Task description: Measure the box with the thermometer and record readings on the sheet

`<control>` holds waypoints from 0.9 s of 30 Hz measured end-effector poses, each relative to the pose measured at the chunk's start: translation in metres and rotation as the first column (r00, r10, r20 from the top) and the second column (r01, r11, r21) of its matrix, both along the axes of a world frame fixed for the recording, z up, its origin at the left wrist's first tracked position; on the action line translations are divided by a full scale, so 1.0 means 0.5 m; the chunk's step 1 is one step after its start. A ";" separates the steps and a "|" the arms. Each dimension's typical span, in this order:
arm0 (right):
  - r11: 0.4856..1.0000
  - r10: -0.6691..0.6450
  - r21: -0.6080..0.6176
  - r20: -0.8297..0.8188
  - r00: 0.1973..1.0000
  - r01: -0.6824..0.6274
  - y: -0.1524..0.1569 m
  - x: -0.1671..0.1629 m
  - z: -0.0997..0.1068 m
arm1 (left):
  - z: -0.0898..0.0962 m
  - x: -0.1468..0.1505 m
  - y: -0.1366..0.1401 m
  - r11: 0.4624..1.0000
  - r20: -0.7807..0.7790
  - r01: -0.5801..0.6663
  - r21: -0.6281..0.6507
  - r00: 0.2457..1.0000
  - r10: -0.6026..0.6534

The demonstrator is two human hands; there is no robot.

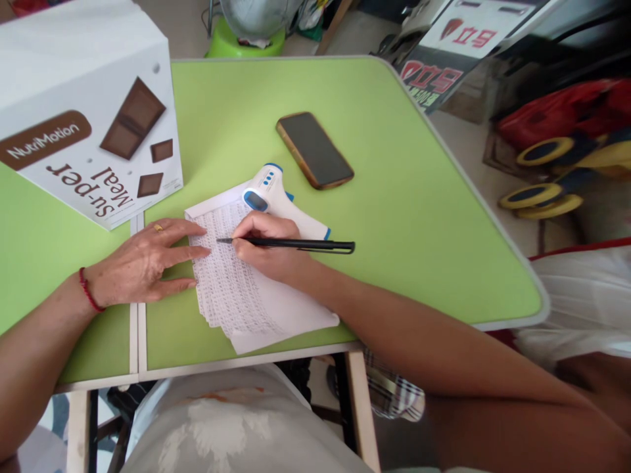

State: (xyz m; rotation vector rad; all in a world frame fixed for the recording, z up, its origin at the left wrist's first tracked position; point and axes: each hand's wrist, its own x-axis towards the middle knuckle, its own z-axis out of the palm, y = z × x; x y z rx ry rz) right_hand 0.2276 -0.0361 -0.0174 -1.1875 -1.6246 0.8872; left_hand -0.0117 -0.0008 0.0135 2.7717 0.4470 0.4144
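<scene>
While pinching the pen (310,246) close to its tip with the right hand (269,253), could press too hard and tear the paper (296,305). Hard to tell from above if touching the paper with the tip or holding it just over. Find the paper flat on the table (404,171), in an uneven pile, with a low corner close to the near edge. By tugging it that way, could push the corner past the edge and bend it.

With the fingers of the left hand (148,263) spread apart, holds nothing, just touches the left side of the paper with the tips. By lifting them, might let the pile turn or slip, and so spoil a line. By dragging the right hand over the small marks (236,289), may smear them if wet.

Watch the thermometer (273,192) as well, at the top of the paper, right by the right hand. With a knock from the knuckles, could send it toward the phone (315,150). Mind the box (108,125) too, up past the left hand: by swinging that arm, could bump it.
</scene>
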 end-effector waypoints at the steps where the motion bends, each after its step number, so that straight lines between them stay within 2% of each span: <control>1: 1.000 0.003 0.003 -0.003 1.000 -0.003 0.000 0.000 0.000 | 0.000 0.000 0.000 1.000 0.001 0.001 0.001 1.000 -0.001; 11: 0.999 -0.042 0.000 -0.015 0.999 0.042 0.001 -0.002 0.008 | 0.004 0.002 -0.001 1.000 0.006 0.001 -0.009 1.000 -0.001; 18: 1.000 -0.008 -0.016 -0.002 1.000 0.008 0.000 0.000 0.006 | 0.004 0.001 -0.001 1.000 -0.003 0.003 -0.006 1.000 -0.003; 23: 0.998 -0.033 -0.058 0.024 0.999 0.034 0.002 0.000 0.008 | 0.004 0.000 0.000 1.000 -0.001 0.000 -0.011 1.000 0.000; 27: 0.998 -0.043 -0.046 0.017 0.999 0.044 0.002 0.000 0.010 | 0.005 0.001 -0.001 1.000 -0.004 0.000 -0.017 1.000 0.000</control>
